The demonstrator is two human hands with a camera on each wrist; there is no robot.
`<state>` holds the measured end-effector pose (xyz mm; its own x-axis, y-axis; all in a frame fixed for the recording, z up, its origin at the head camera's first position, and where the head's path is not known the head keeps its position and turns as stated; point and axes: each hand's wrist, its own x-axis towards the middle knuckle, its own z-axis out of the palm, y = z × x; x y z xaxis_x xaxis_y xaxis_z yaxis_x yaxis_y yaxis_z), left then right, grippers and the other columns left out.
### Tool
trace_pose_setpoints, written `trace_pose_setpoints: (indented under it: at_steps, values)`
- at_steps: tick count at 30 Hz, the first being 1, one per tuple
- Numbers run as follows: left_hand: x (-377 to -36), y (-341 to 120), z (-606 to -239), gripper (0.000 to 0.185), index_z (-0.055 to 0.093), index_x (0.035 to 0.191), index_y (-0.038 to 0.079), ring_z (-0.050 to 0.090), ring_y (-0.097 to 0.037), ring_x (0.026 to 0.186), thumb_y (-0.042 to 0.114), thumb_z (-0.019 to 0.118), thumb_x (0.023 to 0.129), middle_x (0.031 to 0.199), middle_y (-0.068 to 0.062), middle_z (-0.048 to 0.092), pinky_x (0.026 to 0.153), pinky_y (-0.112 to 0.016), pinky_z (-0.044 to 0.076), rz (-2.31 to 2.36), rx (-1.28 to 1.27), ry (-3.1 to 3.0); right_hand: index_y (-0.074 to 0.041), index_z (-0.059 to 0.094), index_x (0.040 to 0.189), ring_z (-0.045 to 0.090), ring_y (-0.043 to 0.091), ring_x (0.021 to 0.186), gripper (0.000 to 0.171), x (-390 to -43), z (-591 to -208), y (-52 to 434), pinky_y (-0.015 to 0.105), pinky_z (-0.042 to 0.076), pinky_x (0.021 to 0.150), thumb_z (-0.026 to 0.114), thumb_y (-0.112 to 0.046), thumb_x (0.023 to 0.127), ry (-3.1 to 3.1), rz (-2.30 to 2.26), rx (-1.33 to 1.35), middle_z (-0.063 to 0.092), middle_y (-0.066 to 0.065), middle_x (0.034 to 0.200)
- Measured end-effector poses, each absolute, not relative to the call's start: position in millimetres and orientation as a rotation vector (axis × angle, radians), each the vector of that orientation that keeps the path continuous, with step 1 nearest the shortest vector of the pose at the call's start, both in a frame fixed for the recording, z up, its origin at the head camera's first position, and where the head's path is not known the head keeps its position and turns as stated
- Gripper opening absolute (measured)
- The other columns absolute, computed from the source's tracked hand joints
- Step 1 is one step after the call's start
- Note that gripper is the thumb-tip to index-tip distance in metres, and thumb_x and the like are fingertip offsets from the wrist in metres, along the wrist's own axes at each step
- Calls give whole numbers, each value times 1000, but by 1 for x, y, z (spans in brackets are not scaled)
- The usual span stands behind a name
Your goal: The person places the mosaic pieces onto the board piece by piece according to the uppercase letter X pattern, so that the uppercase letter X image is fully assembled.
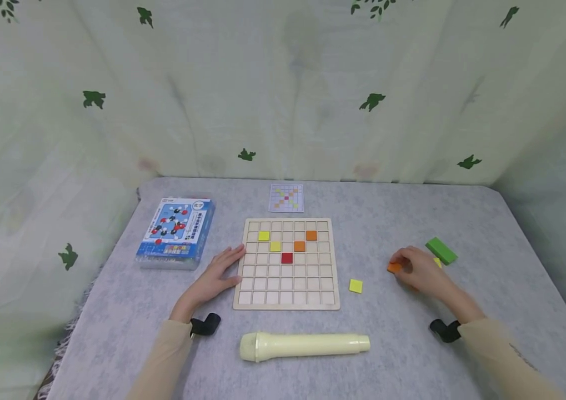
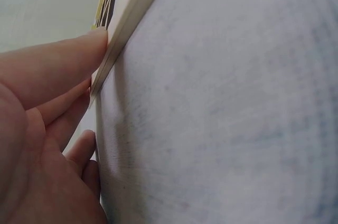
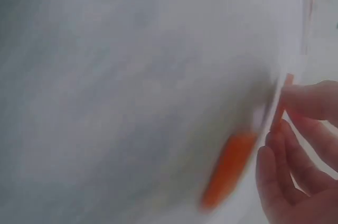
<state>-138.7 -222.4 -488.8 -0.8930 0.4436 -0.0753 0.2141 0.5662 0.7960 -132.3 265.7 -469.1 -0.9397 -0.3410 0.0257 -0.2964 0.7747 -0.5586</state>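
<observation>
A wooden grid board [image 1: 260, 284] lies on the table with two yellow tiles [image 1: 264, 236], two orange tiles [image 1: 311, 235] and a red tile [image 1: 287, 258] in its squares. Fingertips and thumb of my left hand [image 1: 215, 278] touch the board's left edge; in the left wrist view the thumb [image 2: 58, 68] rests against the rim. Right of the board, my right hand [image 1: 421, 270] pinches an orange tile [image 3: 281, 105] between thumb and fingers. Another orange tile [image 3: 229, 171] lies blurred on the cloth below it. A yellow tile [image 1: 355, 286] lies between board and right hand.
Behind the board lies a small pattern card [image 1: 286, 198]. A blue box [image 1: 175, 233] stands at the left. Green pieces [image 1: 441, 250] and a partly covered yellow tile [image 1: 437, 261] are beyond the right hand. A cream microphone [image 1: 307, 345] lies along the front.
</observation>
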Motion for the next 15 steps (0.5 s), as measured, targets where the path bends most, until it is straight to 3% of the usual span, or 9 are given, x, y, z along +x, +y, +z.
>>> trace_pose_setpoints:
  at_steps: [15]
  values:
    - [-139, -222, -489, 65, 33, 148, 3, 5, -38, 143, 14, 64, 92, 156, -12, 21, 110, -60, 3, 1233, 547, 2539, -8, 66, 99, 57, 14, 90, 16, -166, -455, 100, 27, 49, 79, 68, -2, 84, 2575, -977, -983, 60, -3, 96]
